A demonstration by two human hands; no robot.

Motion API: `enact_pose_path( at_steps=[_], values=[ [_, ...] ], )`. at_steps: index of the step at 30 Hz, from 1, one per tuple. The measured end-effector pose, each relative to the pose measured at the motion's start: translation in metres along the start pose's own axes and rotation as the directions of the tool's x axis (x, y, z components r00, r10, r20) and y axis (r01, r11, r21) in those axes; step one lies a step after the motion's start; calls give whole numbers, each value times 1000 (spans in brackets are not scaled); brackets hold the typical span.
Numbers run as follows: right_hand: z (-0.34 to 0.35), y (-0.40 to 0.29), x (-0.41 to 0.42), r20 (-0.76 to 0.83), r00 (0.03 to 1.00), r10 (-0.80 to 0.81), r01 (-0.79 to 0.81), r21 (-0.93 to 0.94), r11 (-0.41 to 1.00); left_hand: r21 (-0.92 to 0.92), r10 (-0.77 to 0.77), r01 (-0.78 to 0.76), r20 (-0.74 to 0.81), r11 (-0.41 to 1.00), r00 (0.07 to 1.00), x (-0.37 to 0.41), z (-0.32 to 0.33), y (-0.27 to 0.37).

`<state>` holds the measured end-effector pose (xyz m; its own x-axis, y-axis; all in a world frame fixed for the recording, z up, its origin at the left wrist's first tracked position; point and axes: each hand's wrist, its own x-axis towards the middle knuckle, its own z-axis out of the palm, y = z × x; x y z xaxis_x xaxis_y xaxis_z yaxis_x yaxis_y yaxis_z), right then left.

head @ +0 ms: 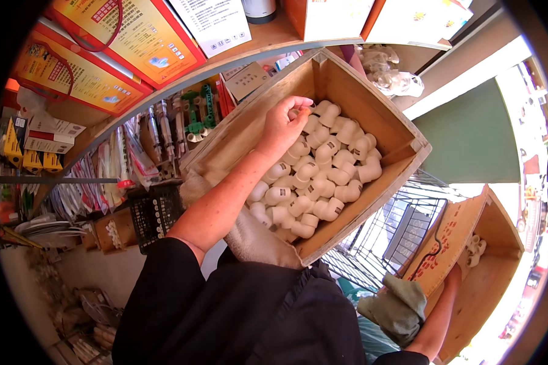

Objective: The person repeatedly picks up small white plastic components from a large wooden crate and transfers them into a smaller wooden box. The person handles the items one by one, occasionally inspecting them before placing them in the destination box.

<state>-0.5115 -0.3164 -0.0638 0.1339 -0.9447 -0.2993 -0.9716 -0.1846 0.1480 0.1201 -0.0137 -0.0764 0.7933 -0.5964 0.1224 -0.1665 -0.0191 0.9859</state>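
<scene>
A large wooden box [365,232] stands tilted in front of me, with many white plastic pipe elbow fittings [319,182] heaped in it. My left hand [290,116] is over the heap near the box's far corner, its fingers curled close to a fitting; whether it grips one cannot be made out. At the lower right, my right forearm reaches into a second wooden box [488,283], where a few white fittings [476,251] lie. The right hand itself is hidden by that box's side. A grey-green cloth [397,305] hangs beside this forearm.
A brown cloth [265,237] drapes over the large box's near edge. Shelves with gift boxes [132,36] and packaged goods run along the far left. A black plastic basket [155,219] is left of my arm. A black wire rack [383,228] stands between the two wooden boxes.
</scene>
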Motion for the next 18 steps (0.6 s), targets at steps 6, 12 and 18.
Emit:
enact_pose_path(
  at_steps=[6, 12, 18],
  values=[
    [-24, 39, 27, 19, 993, 120, -120, 315, 942, 36, -2, 2, 20, 999, 1000, -3, 2, 6],
    [-93, 31, 27, -256, 952, 170, 34, 638, 769, 21, 56, -57, 58, 998, 997, -6, 8, 9],
    [-163, -90, -30, -476, 880, 4, 397, 740, 543, 108, 58, -75, 151, 991, 987, -17, 14, 21]
  ],
)
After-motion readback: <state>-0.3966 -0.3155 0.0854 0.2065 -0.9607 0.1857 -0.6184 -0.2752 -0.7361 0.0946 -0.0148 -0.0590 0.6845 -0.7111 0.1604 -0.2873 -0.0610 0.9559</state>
